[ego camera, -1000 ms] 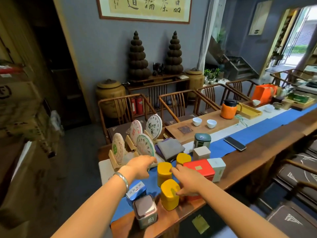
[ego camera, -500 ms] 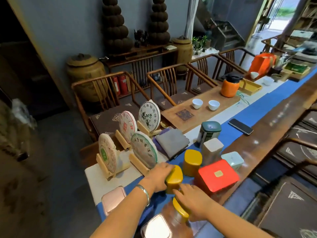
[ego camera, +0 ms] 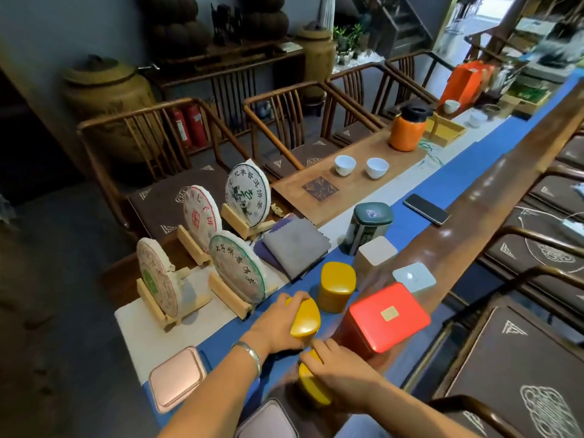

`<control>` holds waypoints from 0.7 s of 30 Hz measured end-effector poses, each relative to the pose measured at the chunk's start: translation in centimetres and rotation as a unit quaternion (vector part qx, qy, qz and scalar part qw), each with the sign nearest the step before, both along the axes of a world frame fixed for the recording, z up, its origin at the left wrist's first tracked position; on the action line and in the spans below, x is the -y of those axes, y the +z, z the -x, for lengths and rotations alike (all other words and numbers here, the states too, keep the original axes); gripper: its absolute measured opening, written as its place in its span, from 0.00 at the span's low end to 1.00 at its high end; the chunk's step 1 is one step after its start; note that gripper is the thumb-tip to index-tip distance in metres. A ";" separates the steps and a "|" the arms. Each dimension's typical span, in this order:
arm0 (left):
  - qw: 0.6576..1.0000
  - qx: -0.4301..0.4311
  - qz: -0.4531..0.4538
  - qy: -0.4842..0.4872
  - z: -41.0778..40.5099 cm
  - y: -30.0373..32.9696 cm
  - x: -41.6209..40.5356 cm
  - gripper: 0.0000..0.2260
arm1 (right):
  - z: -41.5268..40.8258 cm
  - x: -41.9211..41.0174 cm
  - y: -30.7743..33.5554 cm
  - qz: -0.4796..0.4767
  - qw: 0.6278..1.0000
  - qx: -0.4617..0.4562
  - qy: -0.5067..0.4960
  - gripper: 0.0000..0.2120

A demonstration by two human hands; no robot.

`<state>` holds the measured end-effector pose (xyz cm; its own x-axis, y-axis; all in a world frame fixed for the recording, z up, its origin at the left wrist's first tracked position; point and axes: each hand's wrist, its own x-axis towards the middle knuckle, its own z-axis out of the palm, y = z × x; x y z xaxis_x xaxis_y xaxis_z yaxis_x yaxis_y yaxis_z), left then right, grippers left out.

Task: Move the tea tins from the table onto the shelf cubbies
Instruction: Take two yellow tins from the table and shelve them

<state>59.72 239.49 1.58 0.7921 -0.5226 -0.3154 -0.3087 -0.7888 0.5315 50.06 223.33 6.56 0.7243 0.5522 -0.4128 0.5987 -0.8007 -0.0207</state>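
Several tea tins stand on a blue runner (ego camera: 420,191) along a long wooden table (ego camera: 493,203). My left hand (ego camera: 275,327) is closed around a yellow tin (ego camera: 305,319). My right hand (ego camera: 338,368) grips a second yellow tin (ego camera: 311,388), nearer to me. A third yellow tin (ego camera: 336,284) stands free just beyond. To the right are a red square tin (ego camera: 384,316), a pale blue tin (ego camera: 414,276), a beige tin (ego camera: 376,252) and a dark green tin (ego camera: 369,224). Two pink tins (ego camera: 177,377) (ego camera: 268,422) sit at the near end. No shelf is in view.
Round wrapped tea cakes on wooden stands (ego camera: 234,270) and a folded grey cloth (ego camera: 295,245) sit left of the tins. A phone (ego camera: 426,208), two white cups (ego camera: 345,164), an orange jug (ego camera: 407,128) and a wooden tea tray (ego camera: 350,178) lie farther along. Wooden chairs (ego camera: 284,121) line both sides.
The view has dropped and closed in on the table. My left hand went from the tea cakes to a yellow tin and closed on it; my right hand closed on the nearer yellow tin.
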 end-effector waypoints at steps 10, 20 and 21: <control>1.000 0.006 -0.010 0.009 0.4 0.1 -0.4 0.46 | -0.3 0.1 -1.3 -0.007 0.999 -0.037 -0.019 0.35; 0.998 0.025 -0.036 0.046 3.2 2.9 -2.8 0.47 | -0.3 0.8 -2.0 -0.008 0.999 -0.047 -0.015 0.37; 0.997 0.028 -0.029 0.063 3.7 3.4 -3.0 0.46 | -0.6 0.9 -2.0 -0.007 0.998 -0.058 -0.026 0.39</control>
<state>56.04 242.50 4.93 0.8677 -0.3996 -0.2956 -0.2326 -0.8521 0.4689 50.64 222.38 4.54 0.6994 0.5217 -0.4885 0.5500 -0.8294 -0.0983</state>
